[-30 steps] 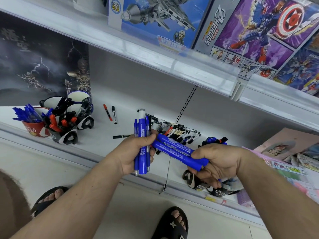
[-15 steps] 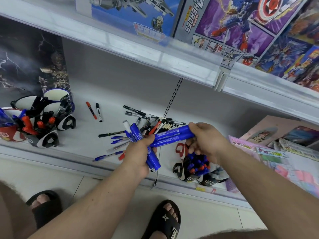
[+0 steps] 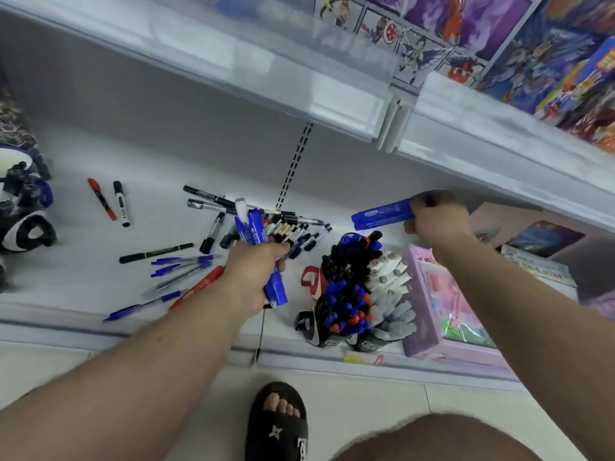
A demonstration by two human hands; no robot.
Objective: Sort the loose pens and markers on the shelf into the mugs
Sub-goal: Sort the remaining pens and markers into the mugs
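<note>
My left hand [image 3: 254, 277] grips a bunch of thick blue markers [image 3: 253, 231] above the white shelf [image 3: 66, 287]. My right hand [image 3: 436, 222] holds two blue markers [image 3: 382, 212] level, above and behind a cluster of mugs [image 3: 349, 311] packed with blue, black, red and white-capped markers. Loose pens and markers [image 3: 299, 227] lie piled behind my left hand. Blue pens [image 3: 181, 262], a red marker [image 3: 198, 287] and a dark pen [image 3: 156, 252] lie to its left. A red marker [image 3: 101, 198] and a black-capped marker [image 3: 121, 202] lie farther left.
More mugs [image 3: 23, 224] stand at the far left edge. A purple box [image 3: 446, 304] sits right of the mug cluster, with booklets [image 3: 535, 257] beyond. The upper shelf's edge [image 3: 299, 84] overhangs my right hand. My sandalled foot [image 3: 276, 424] stands on the floor below.
My right hand pulled two blue markers away from the bunch and carried them right, above the right-hand mugs. My left hand stayed over the shelf. The view swung right and down.
</note>
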